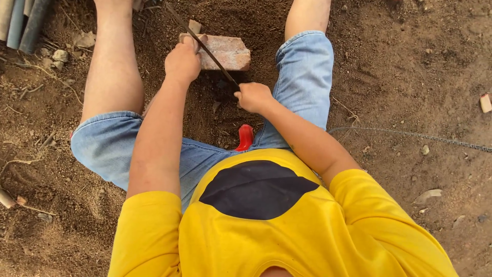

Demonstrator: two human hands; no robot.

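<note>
- Thin dark rod (205, 47) slanting across a reddish brick (225, 52) on bare soil (405, 77), between two bent knees.
- Right hand (253, 97) clenched around the rod's near end, fingers curled tight.
- Left hand (182, 61) pressed on the brick's left end, fingers folded over it.
- Red object (245, 137) lying just below, by denim shorts (118, 143).
- Grey pipes (20, 20) far off, top left corner.

view: head, single camera | faces: steeply down over own chest and knees | range: close, at arm's reach | covers: bare dirt ground (420, 77) between the legs
</note>
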